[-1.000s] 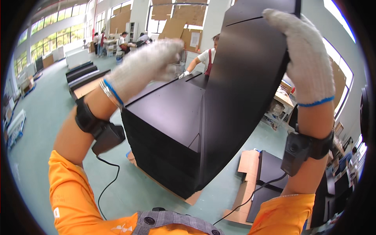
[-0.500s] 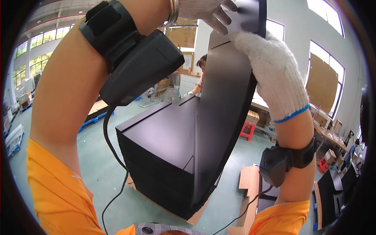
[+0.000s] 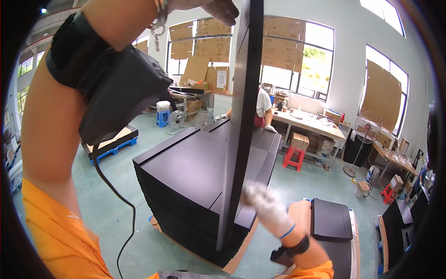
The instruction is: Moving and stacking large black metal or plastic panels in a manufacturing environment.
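A large black panel (image 3: 241, 93) stands nearly edge-on to me, over a stack of similar black panels (image 3: 181, 162). My left hand (image 3: 220, 10), in a glove, is at the top beside the panel's left face; its visible fingers are stretched out and the rest of it is cut off by the picture's edge. Whether those fingers press on the panel I cannot tell. Low on the panel's right side is my right hand (image 3: 269, 209), in a white knitted glove with a blue cuff edge. Motion smears its fingers, which are close to or touching the panel.
Across the stack another person (image 3: 263, 104) in white gloves has hands at its far edge. More black panels (image 3: 331, 218) lie on cardboard at the right. Behind are a workbench (image 3: 311, 123), a red stool (image 3: 293, 158), fans (image 3: 176, 122) and a blue pallet (image 3: 114, 148).
The panel has turned from showing its broad face to nearly edge-on. My right hand has left its upper edge and dropped to its lower right side. My left hand has shifted left and up.
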### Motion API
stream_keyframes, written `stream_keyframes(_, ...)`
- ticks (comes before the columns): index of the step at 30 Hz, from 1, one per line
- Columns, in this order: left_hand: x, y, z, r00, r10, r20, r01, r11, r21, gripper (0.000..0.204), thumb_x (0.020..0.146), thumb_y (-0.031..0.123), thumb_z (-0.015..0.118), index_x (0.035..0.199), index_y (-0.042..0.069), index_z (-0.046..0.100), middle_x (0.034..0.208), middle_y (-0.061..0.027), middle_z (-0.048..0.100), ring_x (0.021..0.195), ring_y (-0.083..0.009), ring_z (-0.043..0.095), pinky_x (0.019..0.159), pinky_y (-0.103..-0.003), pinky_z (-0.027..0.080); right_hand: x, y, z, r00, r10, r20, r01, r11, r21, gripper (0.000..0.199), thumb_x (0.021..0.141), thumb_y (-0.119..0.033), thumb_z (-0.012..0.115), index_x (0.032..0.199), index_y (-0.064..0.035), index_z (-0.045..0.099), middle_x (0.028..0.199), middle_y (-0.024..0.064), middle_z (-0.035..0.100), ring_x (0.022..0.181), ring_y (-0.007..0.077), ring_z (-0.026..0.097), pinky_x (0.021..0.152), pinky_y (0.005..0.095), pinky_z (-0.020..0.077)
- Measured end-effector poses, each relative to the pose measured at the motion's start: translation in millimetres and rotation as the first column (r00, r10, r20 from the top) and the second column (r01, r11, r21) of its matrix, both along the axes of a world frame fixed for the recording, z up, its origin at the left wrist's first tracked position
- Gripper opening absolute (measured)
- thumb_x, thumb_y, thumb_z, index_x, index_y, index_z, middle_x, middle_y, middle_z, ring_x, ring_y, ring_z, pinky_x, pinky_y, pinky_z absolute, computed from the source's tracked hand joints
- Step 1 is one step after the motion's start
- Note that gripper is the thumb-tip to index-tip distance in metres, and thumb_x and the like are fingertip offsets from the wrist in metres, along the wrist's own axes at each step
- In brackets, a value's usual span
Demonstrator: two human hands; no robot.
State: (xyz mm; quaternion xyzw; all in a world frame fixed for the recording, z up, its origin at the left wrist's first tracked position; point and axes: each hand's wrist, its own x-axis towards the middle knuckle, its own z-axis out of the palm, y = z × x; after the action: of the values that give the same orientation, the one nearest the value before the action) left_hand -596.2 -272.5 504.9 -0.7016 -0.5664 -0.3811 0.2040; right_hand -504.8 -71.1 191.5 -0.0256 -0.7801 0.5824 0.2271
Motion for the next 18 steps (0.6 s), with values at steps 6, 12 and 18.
stream_keyframes(6,8.0,1.7,-8.0,0.993,0.121,-0.013,-0.119,0.987,0.106,0.054,0.09,0.041,0.056,0.113,-0.008,0.054,0.097,-0.0208,0.062,0.074,-0.0305,0.07,0.064,-0.038,0.062,5.0,-11.1,-138.8,0.731,0.302,0.613,0.175,0.785,-0.595,0.04,0.1,-0.039,0.043,0.101,-0.0012,0.058,0.082,0.0088,0.061,0.069,0.0211,0.061,0.068,0.034,0.0535)
stream_keyframes(12,17.4,-1.8,-14.1,0.968,0.245,-0.049,-0.233,0.957,0.171,0.058,0.091,0.043,0.055,0.111,-0.011,0.053,0.093,-0.0232,0.063,0.068,-0.0297,0.069,0.06,-0.035,0.062,-20.1,-38.8,-181.1,0.864,0.499,0.069,-0.072,0.257,-0.964,0.05,0.101,-0.049,0.033,0.089,-0.0035,0.05,0.078,0.008,0.051,0.074,0.0222,0.056,0.077,0.0413,0.0557)
stream_keyframes(18,21.1,0.2,-31.3,0.936,0.295,-0.193,-0.255,0.945,0.207,0.058,0.092,0.043,0.053,0.112,-0.012,0.052,0.099,-0.025,0.061,0.078,-0.0298,0.069,0.066,-0.036,0.062,-46.1,-43.1,-184.4,0.945,0.324,0.035,0.024,0.036,-0.999,0.051,0.1,-0.05,0.034,0.097,-0.0009,0.047,0.084,0.0135,0.05,0.073,0.027,0.054,0.066,0.0416,0.0519)
